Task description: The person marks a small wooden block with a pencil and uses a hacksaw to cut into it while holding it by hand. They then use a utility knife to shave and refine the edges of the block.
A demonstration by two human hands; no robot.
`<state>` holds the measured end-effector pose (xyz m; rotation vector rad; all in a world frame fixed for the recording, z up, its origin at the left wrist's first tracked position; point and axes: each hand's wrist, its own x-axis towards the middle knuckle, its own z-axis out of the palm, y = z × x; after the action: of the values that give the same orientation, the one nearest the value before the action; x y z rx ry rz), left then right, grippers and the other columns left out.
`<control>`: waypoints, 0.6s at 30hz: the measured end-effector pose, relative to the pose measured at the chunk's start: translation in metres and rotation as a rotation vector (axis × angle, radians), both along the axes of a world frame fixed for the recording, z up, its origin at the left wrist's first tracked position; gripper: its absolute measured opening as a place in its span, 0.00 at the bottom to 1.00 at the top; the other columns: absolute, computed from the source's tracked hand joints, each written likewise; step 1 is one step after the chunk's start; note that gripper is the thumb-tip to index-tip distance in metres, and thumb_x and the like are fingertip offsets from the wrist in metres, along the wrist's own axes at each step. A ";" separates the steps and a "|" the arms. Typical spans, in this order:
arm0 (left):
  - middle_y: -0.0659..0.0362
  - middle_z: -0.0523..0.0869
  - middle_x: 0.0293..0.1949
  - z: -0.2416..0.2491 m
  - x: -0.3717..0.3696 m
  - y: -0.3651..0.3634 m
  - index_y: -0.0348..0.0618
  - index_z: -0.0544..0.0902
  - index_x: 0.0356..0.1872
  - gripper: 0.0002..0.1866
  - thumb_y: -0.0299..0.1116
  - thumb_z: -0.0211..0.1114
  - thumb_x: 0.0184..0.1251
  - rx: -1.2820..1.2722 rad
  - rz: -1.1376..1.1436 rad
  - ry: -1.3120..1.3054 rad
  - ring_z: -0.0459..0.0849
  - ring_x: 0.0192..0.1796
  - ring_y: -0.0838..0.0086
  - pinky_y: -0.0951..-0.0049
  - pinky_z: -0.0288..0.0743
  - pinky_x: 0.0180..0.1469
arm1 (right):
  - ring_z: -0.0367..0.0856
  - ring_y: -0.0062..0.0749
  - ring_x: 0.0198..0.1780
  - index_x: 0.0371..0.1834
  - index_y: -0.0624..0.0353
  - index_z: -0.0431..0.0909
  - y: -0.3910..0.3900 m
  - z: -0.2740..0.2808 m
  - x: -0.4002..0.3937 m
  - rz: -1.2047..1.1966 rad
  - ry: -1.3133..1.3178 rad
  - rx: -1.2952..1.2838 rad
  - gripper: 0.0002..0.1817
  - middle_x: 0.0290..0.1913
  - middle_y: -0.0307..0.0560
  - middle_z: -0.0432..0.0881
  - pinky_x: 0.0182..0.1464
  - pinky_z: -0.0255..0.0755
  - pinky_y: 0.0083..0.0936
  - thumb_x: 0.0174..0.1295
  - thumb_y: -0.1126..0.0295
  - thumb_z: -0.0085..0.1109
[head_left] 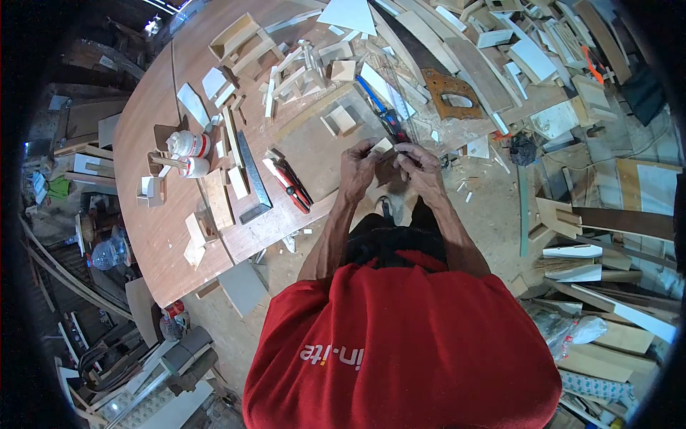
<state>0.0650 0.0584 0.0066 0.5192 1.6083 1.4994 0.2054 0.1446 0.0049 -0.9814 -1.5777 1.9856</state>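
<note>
At the table's near edge, my left hand (359, 169) is closed on a small pale wood piece (382, 146). My right hand (420, 169) is just to the right of it, its fingers pinched together; what they hold, if anything, is too small to make out. Beyond my hands a small wooden block assembly (341, 121) sits on a flat board (304, 154). A blue-handled tool (375, 98) lies past my fingertips. Left of my hands, a red cutter (294, 191) rests on the table.
A handsaw (454, 96) lies at the upper right among wood strips. A metal square (253, 179), glue bottles (191, 144) and small wooden boxes (239, 39) stand or lie on the table (153, 236). Offcuts (572, 272) are piled at the right.
</note>
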 end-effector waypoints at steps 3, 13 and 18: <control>0.56 0.86 0.42 -0.002 0.000 0.000 0.32 0.82 0.50 0.13 0.25 0.60 0.66 -0.005 -0.007 -0.008 0.83 0.43 0.75 0.74 0.76 0.50 | 0.72 0.16 0.25 0.51 0.59 0.79 0.000 -0.002 0.001 -0.003 -0.006 0.009 0.11 0.32 0.39 0.82 0.27 0.69 0.16 0.67 0.74 0.55; 0.55 0.86 0.43 -0.008 0.000 0.001 0.31 0.80 0.52 0.15 0.25 0.60 0.66 -0.004 -0.033 -0.015 0.83 0.43 0.74 0.73 0.76 0.50 | 0.72 0.16 0.26 0.50 0.59 0.79 0.000 0.001 0.001 -0.027 -0.015 0.013 0.11 0.32 0.38 0.81 0.28 0.68 0.17 0.66 0.76 0.56; 0.57 0.86 0.42 -0.009 0.001 0.003 0.32 0.82 0.50 0.14 0.25 0.60 0.65 0.029 -0.054 0.017 0.82 0.42 0.76 0.74 0.76 0.49 | 0.72 0.17 0.26 0.50 0.59 0.80 0.001 -0.002 0.003 -0.042 -0.021 0.005 0.11 0.32 0.38 0.81 0.28 0.68 0.17 0.66 0.76 0.56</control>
<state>0.0661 0.0613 -0.0020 0.5884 1.5757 1.4837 0.2084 0.1453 0.0032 -1.0275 -1.5599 1.9480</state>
